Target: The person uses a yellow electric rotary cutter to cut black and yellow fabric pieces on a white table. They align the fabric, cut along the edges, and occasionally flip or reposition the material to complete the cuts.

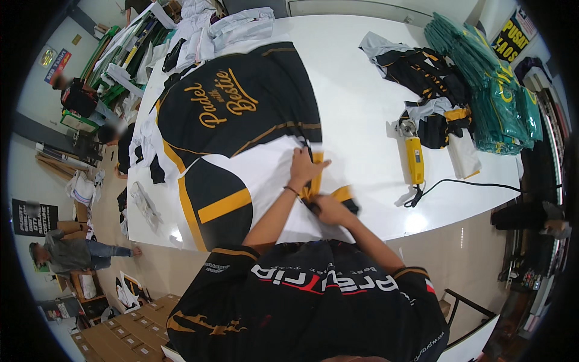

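- While the left hand [303, 169] presses flat, fingers spread, on the printed fabric panel [241, 139], it pins a yellow strip.
- Right hand [330, 209], just nearer the person, is closed around a dark tool; which kind, can't tell.
- Yellow electric cutter [414, 158] lies right of the panel on the white tabletop [356, 90].

table [362, 90] | printed fabric sheet [241, 120] spread on left part; cutting tool [414, 158] right of it; folded stack [494, 90] far right
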A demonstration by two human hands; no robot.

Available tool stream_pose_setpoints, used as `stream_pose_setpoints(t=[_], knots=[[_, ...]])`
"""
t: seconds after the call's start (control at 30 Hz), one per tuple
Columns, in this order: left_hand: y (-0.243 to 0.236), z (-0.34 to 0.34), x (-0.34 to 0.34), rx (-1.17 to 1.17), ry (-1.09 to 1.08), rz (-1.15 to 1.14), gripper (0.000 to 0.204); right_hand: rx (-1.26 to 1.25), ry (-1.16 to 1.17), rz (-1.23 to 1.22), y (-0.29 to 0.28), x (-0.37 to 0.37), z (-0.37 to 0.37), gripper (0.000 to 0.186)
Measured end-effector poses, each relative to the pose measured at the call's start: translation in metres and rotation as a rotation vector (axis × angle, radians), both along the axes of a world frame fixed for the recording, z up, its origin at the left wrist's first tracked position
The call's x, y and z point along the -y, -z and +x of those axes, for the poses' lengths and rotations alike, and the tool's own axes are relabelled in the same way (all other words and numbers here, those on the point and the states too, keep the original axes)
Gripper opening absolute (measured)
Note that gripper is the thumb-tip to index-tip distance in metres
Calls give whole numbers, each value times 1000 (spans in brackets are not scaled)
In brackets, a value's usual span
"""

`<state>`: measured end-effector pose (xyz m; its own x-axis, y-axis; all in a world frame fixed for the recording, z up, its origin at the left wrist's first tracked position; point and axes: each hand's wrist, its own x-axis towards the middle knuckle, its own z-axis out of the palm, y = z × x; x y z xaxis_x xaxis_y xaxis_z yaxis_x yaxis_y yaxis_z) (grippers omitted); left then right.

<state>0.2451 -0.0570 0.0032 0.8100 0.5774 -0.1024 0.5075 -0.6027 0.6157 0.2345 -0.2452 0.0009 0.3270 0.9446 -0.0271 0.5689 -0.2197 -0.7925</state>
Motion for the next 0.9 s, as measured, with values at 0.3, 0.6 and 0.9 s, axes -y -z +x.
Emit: stream_pose_setpoints(t=[0.3,0.6,0.9], knots=[[-86,-95,17,287,411,-663,25,76,311,479,-57,9,38,46],[-359,-175,-38,148,1320,-437,18,246,352,490,-88,-51,108,47],[-436,-221,-220,998,-101,505,19,380,789,806,-285,-6,173,32]])
